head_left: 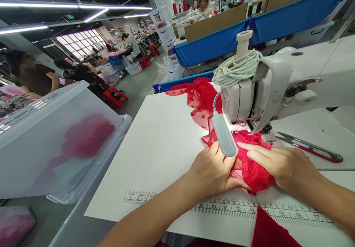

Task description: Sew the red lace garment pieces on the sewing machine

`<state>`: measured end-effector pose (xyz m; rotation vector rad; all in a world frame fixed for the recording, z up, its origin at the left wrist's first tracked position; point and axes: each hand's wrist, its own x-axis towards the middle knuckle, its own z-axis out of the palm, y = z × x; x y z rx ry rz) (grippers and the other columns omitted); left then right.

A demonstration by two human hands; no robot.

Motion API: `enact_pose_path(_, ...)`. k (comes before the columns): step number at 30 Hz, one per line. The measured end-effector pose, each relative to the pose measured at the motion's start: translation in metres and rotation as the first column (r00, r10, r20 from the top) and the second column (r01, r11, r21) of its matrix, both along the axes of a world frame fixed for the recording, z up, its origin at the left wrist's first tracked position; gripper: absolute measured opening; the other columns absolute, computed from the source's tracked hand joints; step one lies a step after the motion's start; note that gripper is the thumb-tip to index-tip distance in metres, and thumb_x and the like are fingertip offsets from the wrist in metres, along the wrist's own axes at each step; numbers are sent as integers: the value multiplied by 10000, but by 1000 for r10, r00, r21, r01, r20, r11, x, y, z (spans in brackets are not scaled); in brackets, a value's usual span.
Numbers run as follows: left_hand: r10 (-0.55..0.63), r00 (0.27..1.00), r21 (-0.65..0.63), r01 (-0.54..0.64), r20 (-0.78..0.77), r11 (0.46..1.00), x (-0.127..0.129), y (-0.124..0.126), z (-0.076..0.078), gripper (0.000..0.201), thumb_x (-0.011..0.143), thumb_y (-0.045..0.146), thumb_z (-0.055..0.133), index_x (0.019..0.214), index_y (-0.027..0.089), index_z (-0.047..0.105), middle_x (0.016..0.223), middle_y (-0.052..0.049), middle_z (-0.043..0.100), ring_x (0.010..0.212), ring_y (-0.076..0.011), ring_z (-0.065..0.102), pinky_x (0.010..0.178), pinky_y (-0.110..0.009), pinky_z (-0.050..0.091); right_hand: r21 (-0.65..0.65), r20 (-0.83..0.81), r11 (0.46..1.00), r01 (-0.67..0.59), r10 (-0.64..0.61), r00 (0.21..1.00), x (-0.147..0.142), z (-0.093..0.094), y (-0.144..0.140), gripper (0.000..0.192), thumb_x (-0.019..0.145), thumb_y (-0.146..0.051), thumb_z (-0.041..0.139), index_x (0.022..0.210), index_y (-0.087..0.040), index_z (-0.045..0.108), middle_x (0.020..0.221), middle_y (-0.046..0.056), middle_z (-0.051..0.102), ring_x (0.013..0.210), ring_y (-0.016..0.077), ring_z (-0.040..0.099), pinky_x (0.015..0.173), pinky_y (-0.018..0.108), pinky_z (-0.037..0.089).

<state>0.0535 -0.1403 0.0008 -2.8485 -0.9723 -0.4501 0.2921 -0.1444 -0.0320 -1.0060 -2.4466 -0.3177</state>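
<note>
You're in a big workshop: grey floor (144, 82), strip lights (41, 5) overhead, windows (79, 41) far left, red stools (115, 95) around.

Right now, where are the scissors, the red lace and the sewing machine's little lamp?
scissors (310, 149): head view, on the red-edged handles.
red lace (253, 171): head view, on the bunched part between the hands.
lamp (223, 136): head view, on its grey head.

Sheer red lace cloth (251, 165) with a rough, patterned weave beneath the glossy white enamelled sewing machine (280, 80), smooth matt white tabletop (163, 143) under it, frosted translucent plastic bin (55, 139) left of it, shiny metal scissors (307, 147) right.
</note>
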Motion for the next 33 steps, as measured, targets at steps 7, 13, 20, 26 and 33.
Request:
enact_pose_path(7,27,994,1,-27,-105,1000,2,0,4,881,948,808,193,1127,95,679,1111,-207,674,923,-268,656,745,-372,574,7,-47,1000,4,-4,999,-1,-2,1,261,793,-47,439,857,-216,626,781,53,747,475,183,499,448,320,275)
enact_pose_path(13,26,993,33,-23,-113,999,2,0,3,886,955,799,182,1169,98,678,1134,-217,681,932,-272,660,734,-367,578,26,-56,999,-23,25,998,-4,5,2,304,785,-13,432,877,-201,652,888,47,784,480,166,528,430,306,312)
enact_pose_path(20,23,999,36,-22,-33,999,0,2,1,991,927,798,28,1141,106,703,1059,-192,699,939,-266,665,756,-368,582,-4,-17,999,-32,32,999,-2,10,5,339,742,-8,500,939,-187,710,1003,55,795,514,169,559,440,317,341)
enact_pose_path(26,29,999,52,-29,18,998,1,5,1,974,921,833,95,1117,106,713,1020,-182,706,941,-274,656,774,-388,578,-9,-34,999,-49,48,998,-3,12,9,332,772,-34,495,977,-163,721,1053,73,790,544,181,591,445,330,389)
enact_pose_path(33,30,999,76,-32,27,997,-2,6,-1,874,953,815,208,1106,111,701,1018,-172,701,919,-282,641,745,-393,542,-43,-23,999,-27,26,999,-2,12,10,531,650,-2,454,1090,-167,703,1106,45,784,538,175,592,439,325,383)
